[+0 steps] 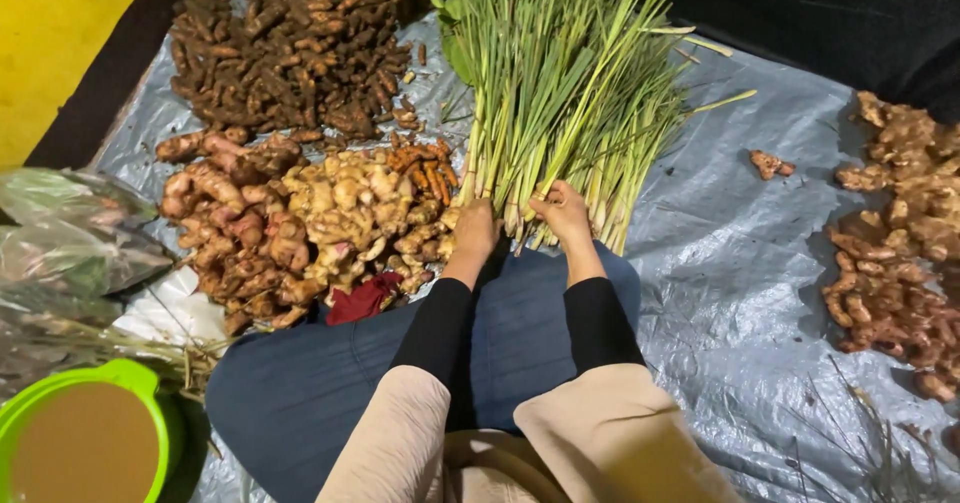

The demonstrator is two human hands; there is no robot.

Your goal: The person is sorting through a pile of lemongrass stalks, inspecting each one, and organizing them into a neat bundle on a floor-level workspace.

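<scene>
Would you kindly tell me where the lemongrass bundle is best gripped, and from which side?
Probably at the pale root ends of the lemongrass bundle, coming from the near side: there the stalks lie close together and thick, while the far green tops fan out loosely. The left hand and right hand already rest on those ends.

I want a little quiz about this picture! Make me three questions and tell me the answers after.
1. True or false: both hands grip the base of the lemongrass bundle.
2. Which pile lies beside the left hand: A) ginger B) onions C) carrots?
3. What colour is the bowl at the bottom left corner?

Key
1. True; the right hand holds it too.
2. A
3. Green
</scene>
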